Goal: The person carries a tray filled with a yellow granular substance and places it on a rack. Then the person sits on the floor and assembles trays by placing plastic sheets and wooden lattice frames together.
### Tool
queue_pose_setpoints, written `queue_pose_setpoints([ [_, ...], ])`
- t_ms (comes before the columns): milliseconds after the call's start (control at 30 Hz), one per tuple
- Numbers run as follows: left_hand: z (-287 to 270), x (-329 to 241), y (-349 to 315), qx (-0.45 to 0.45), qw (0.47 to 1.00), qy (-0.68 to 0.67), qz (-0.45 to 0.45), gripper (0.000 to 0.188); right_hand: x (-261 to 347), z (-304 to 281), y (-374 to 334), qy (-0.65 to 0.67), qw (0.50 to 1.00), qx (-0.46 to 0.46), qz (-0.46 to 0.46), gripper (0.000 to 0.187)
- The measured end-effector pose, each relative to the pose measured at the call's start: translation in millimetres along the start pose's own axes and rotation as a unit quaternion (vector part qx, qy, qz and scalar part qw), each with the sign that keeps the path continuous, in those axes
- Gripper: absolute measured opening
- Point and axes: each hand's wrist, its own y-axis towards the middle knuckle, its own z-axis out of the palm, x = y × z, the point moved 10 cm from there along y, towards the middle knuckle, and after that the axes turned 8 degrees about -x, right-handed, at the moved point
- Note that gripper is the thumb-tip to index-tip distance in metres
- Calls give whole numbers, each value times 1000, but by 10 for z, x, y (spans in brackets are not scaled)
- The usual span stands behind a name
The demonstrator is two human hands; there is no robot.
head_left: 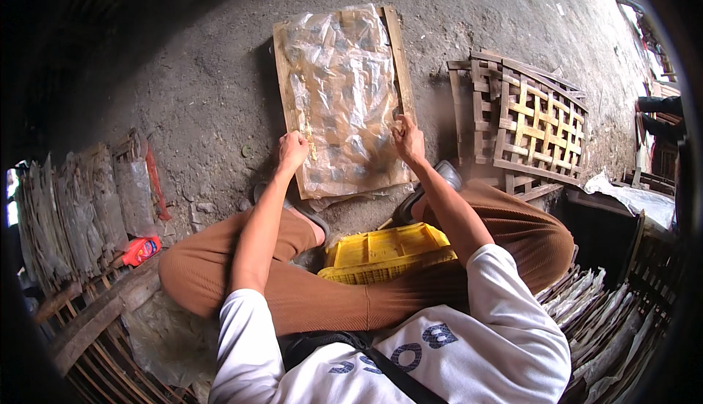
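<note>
A rectangular woven bamboo rack (401, 60) lies on the ground in front of me. Over its slats is spread a wrinkled clear plastic sheet (344, 96), which hangs a little past the near edge. My left hand (293, 150) is closed at the left side, pinching the sheet's edge against the frame. Opposite it, my right hand (408, 140) has its fingers closed at the right rail, apparently on the sheet's other edge; exactly what lies between those fingertips is hard to make out. Small yellowish bits stick along the sheet's left side.
Between my legs sits a yellow plastic crate (388, 250). Woven racks (542, 122) are piled at the right. Plastic-covered racks (80, 213) stand stacked at the left, beside a red packet (141, 250). More racks (600, 323) stand at the lower right.
</note>
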Motion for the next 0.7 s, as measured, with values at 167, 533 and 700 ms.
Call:
queue_pose_setpoints([
  [167,-17,11,53,-4,1000,-16,-11,13,-73,51,241,4,1000,12,4,20],
  [533,-149,-233,84,70,985,140,-75,30,-482,-291,341,-82,993,-9,84,22],
  [700,-312,-943,17,-35,972,222,67,51,-92,-488,289,-85,994,-70,-4,33],
])
